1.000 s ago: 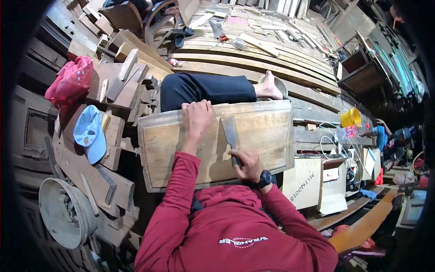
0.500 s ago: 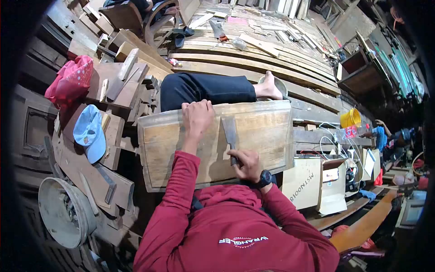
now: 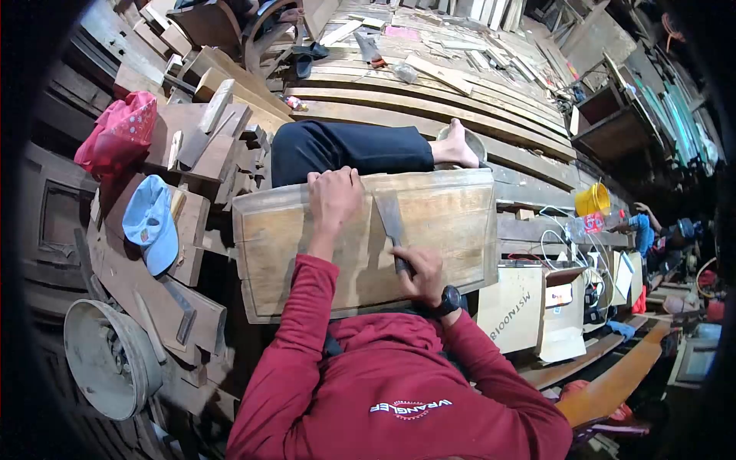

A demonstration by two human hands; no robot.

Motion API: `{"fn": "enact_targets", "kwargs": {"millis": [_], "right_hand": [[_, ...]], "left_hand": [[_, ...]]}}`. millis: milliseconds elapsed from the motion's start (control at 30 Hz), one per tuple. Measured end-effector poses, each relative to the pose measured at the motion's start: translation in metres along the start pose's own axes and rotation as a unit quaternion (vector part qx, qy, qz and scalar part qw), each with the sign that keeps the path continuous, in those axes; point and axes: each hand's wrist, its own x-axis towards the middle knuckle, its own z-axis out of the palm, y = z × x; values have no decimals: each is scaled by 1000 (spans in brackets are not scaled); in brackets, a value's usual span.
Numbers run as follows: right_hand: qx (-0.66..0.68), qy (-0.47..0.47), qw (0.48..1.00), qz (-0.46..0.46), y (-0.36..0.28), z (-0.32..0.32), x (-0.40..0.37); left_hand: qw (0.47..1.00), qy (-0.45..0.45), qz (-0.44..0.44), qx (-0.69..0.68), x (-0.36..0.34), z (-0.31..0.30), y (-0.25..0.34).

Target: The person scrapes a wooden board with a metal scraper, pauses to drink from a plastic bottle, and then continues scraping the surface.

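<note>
Scraper [image 3: 390,218] has slid slightly toward the far edge of the wooden panel [image 3: 448,230] since a second ago, and the right hand [image 3: 420,273], fist closed around its handle, has followed. This looks like a short scraping stroke in progress. The panel lies across the person's lap. The left hand [image 3: 333,198] presses on it, fingers together and hooked over the far edge. A blue cap [image 3: 149,222] rests on stacked timber off the panel's left edge, and a cardboard box [image 3: 515,307] stands off its near right corner.
</note>
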Motion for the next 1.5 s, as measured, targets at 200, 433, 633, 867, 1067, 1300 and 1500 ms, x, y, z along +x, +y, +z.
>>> {"fn": "enact_targets", "kwargs": {"millis": [200, 433, 633, 867, 1067, 1300, 1500], "right_hand": [[-12, 3, 1000, 8, -1, 6, 7], [-26, 12, 1000, -2, -2, 5, 4], [-30, -28, 999, 15, -13, -4, 5], [-19, 6, 1000, 19, -3, 1, -2], [7, -12, 1000, 9, -5, 2, -5], [-24, -8, 999, 19, 0, 3, 0], [-23, 20, 998, 58, -5, 11, 8]], "left_hand": [[1000, 2, 1, 4, -1, 2, -1], [1000, 0, -2, -6, 0, 0, 0], [1000, -7, -3, -6, 1, 0, -2], [999, -34, -13, 3, 5, 1, 0], [999, -33, 0, 3, -1, 1, -2], [1000, -25, -1, 10, 5, 6, -3], [999, -32, -5, 20, 4, 4, -2]]}}
